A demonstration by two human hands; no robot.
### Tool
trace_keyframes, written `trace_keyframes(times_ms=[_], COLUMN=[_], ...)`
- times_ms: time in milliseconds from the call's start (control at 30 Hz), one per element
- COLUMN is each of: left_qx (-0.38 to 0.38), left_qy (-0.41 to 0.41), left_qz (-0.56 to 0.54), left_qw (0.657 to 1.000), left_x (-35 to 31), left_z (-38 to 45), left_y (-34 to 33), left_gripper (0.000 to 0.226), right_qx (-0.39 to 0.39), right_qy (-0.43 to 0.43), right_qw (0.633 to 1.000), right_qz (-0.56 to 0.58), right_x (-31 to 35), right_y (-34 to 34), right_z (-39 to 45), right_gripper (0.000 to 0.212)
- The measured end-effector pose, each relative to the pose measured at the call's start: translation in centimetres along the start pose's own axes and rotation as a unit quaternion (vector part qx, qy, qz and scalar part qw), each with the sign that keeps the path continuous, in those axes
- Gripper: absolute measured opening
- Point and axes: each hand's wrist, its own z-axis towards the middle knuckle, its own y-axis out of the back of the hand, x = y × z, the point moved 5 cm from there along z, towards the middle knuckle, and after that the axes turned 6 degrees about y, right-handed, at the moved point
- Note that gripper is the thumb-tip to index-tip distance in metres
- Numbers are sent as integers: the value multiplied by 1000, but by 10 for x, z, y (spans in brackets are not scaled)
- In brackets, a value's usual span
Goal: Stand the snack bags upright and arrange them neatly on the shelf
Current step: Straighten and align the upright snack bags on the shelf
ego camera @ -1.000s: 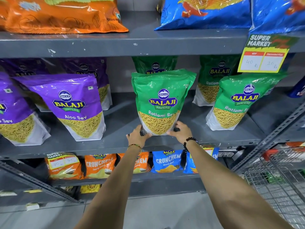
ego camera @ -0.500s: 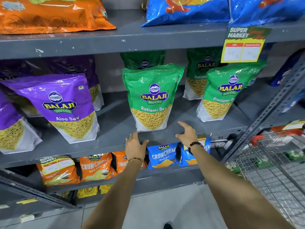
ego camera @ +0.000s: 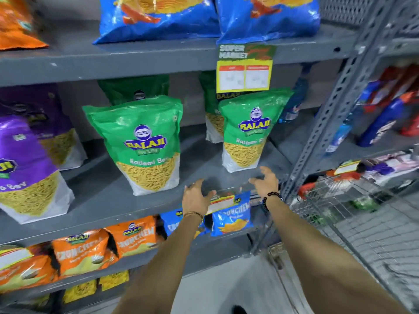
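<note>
A green Ratlami Sev bag [ego camera: 145, 143] stands upright on the middle grey shelf [ego camera: 108, 200]. A second green bag [ego camera: 249, 130] stands to its right, leaning slightly, with more green bags behind both. Purple Aloo Sev bags [ego camera: 25, 168] stand at the left. My left hand [ego camera: 197, 196] hovers open over the shelf's front edge, right of the first green bag and touching nothing. My right hand [ego camera: 266, 181], with a beaded bracelet, is open just below and in front of the second green bag, not touching it.
Blue bags [ego camera: 158, 17] and an orange bag [ego camera: 15, 26] lie on the top shelf. A yellow price tag [ego camera: 244, 71] hangs from it. Small orange and blue Crunchem packs [ego camera: 231, 218] fill the lower shelf. A perforated upright [ego camera: 328, 114] and a wire cart [ego camera: 353, 214] stand at right.
Both hands let go of the first green bag and moved right toward the second green bag. The view has swung right, and the frame is blurred.
</note>
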Motion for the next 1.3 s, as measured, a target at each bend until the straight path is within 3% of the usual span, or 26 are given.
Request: trace_keyframes(times_ms=[267, 433, 733, 900, 1033, 1300], left_qx=[11, 4, -26, -54, -46, -35], left_qy=[60, 68, 51, 70, 74, 68], left_qz=[-60, -38, -112, -108, -99, -125], left_qw=[996, 997, 992, 990, 991, 989], left_x=[-53, -61, -66, -64, -69, -71], left_z=[46, 57, 51, 47, 48, 48], left_y=[-47, -55, -55, -49, -49, -52], left_gripper=[87, 84, 67, 61, 67, 56], right_qx=[147, 228, 218, 220, 223, 227], right_qy=[19, 44, 98, 94, 81, 86], right_qw=[989, 972, 970, 970, 971, 970], right_qz=[18, 25, 40, 40, 24, 30], right_x=[-2, -2, 2, 4, 4, 7], right_y=[16, 10, 9, 10, 12, 15], right_z=[83, 93, 92, 91, 91, 88], right_gripper=[96, 96, 77, 78, 94, 81])
